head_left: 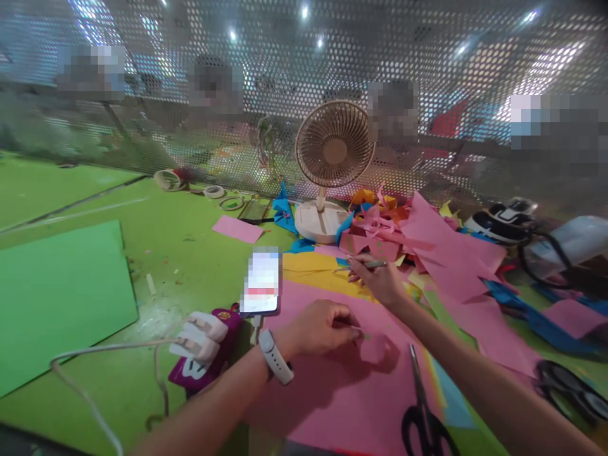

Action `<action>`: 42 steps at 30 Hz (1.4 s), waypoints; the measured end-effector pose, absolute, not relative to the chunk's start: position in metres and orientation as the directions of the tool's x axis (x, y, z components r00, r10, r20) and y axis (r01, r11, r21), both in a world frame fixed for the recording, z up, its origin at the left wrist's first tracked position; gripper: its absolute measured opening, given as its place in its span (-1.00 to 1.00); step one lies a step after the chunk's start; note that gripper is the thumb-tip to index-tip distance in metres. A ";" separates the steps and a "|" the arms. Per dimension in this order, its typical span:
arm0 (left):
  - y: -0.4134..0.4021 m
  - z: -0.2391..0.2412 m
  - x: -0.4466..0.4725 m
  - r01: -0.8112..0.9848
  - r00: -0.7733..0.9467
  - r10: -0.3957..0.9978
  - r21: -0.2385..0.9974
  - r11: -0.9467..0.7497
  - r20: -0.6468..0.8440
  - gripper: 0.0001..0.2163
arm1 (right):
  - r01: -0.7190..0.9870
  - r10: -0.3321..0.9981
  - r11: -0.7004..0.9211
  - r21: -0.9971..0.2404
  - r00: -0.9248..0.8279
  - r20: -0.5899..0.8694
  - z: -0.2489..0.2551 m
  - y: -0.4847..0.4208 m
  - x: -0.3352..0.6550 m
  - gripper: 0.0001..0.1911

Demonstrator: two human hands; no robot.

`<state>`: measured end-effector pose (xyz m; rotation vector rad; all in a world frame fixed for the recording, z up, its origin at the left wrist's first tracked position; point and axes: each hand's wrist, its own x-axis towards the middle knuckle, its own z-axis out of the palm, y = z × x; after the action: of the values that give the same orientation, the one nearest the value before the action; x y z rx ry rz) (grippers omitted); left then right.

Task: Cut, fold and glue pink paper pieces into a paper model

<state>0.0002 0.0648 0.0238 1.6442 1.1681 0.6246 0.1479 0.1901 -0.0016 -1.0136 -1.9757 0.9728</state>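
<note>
quickly: my right hand (380, 282) sits just right of centre, fingers closed around a slim grey tool (379, 264); can't tell what kind. my left hand (320, 326), with a white-strapped watch (275, 358) at the wrist, is nearer the middle, fingertips drawn together over the pink sheet (332, 399); can't tell if anything small is pinched there. pink sheet fills the lower centre, yellow sheet (306, 267) along its top edge. black-handled scissors (420, 389) lie on the lower right part of it. lit phone (262, 278) beside the sheet, left of centre, white adapters (202, 335) below-left of it. fan (335, 152) stands upper centre, pink scraps (451, 247) to its right, green sheet (66, 297) at the left edge.
</note>
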 end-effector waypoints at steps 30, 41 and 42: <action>0.065 0.021 0.002 0.439 0.387 0.899 0.898 0.017 -0.206 -0.73 | 0.238 0.866 0.403 -0.884 -0.412 0.284 -0.022 0.202 0.124 -0.62; 0.065 0.024 0.004 0.423 0.399 0.896 0.906 0.009 -0.195 -0.80 | 0.275 0.833 0.453 -0.848 -0.469 0.293 -0.010 0.190 0.143 -0.67; 0.065 0.024 0.004 0.428 0.395 0.899 0.904 0.001 -0.188 -0.80 | 0.278 0.828 0.465 -0.841 -0.474 0.301 -0.011 0.190 0.142 -0.68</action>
<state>0.0036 0.0652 0.0237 1.6109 1.2015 0.5661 0.1421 0.1896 -0.0109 -0.9184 -1.9850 0.9600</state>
